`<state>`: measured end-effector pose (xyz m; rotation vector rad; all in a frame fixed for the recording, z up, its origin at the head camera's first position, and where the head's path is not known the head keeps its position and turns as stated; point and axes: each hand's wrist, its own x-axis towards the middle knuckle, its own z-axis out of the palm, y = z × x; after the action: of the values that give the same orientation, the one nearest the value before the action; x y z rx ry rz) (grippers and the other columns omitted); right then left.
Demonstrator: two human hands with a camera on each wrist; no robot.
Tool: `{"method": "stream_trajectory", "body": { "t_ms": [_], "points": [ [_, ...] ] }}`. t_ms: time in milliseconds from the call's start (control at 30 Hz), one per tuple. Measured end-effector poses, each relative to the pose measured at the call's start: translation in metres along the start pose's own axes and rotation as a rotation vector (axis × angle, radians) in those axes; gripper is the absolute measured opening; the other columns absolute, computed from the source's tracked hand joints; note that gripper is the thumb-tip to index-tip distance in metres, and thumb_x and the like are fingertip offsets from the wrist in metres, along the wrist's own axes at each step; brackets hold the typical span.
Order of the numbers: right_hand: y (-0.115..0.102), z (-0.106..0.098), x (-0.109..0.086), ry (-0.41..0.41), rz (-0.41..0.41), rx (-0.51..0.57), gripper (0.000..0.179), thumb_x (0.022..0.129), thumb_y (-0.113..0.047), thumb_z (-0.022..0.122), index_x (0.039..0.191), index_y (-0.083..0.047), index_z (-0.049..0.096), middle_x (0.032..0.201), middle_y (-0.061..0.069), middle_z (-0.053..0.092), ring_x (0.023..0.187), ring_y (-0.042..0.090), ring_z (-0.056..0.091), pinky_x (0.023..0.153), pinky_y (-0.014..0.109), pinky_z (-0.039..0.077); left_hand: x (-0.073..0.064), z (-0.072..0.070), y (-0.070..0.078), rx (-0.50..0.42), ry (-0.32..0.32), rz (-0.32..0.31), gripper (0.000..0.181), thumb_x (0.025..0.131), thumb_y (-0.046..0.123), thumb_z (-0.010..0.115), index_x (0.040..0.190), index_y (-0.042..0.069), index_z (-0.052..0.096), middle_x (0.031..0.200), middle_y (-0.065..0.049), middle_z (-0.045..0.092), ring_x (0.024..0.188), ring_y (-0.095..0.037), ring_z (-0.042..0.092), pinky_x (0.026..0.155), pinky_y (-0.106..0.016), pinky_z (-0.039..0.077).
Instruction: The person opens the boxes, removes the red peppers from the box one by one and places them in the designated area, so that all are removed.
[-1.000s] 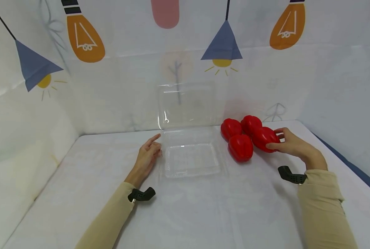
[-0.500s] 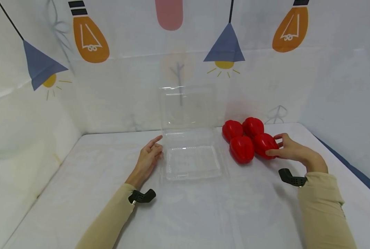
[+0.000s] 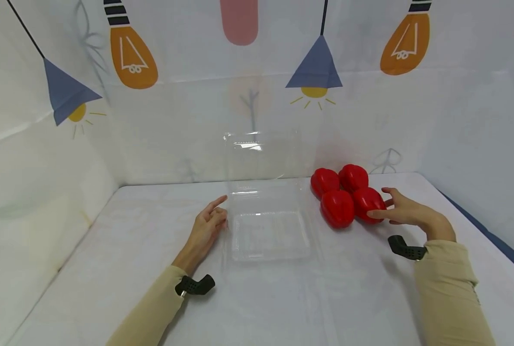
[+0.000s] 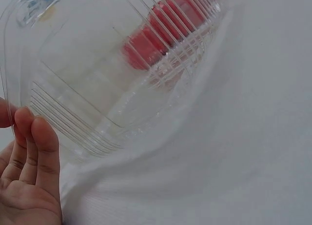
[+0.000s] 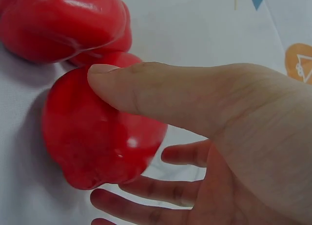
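My left hand [image 3: 205,228] grips the left edge of a clear plastic clamshell container [image 3: 267,252], with the index finger extended. Its raised lid [image 3: 245,146] stands at the back, and the left wrist view shows fingertips [image 4: 45,133] on the rim. Right of the container several glossy red bell peppers sit in a cluster. My right hand [image 3: 412,211] is at the nearest right pepper [image 3: 368,204]. In the right wrist view the thumb [image 5: 146,88] lies over this bell pepper [image 5: 97,130], while the other fingers are loosely spread beside it, uncurled.
A white cloth [image 3: 361,293] covers the table. Behind it hangs a white sheet printed with lamps [image 3: 314,67] and bulbs [image 3: 405,45]. The other bell peppers [image 3: 337,209] touch each other near the table's back edge.
The container has shifted towards me, with its lid top lower in view. The right-hand bell pepper has come down against the others, and my right fingers have loosened from it.
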<state>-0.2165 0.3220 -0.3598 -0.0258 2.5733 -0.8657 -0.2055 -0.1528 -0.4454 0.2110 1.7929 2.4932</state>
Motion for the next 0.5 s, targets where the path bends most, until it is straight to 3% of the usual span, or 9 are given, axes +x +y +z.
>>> {"method": "stream_trajectory", "body": {
  "t_ms": [200,500],
  "points": [
    [-0.003,-0.001,-0.001,0.005,-0.018,-0.019,0.101,0.086,-0.045,0.062,0.147,0.004,-0.002,0.135,0.037,0.025,0.116,0.046,0.045,0.089,0.048,0.051,-0.01,0.002,0.0,0.025,-0.009,0.005,0.051,0.093,-0.001,0.05,0.142,0.005,0.037,0.081,0.007,0.053,0.069,-0.005,0.05,0.061,-0.015,0.043],
    [-0.003,0.004,0.0,0.003,-0.043,0.036,0.091,0.088,-0.04,0.062,0.144,0.008,0.008,0.132,0.033,0.03,0.116,0.044,0.043,0.088,0.043,0.053,-0.02,0.003,0.001,0.023,-0.011,-0.009,0.052,0.093,-0.001,0.049,0.143,0.007,0.037,0.084,0.005,0.053,0.069,-0.005,0.049,0.06,-0.015,0.043]
  ]
}}
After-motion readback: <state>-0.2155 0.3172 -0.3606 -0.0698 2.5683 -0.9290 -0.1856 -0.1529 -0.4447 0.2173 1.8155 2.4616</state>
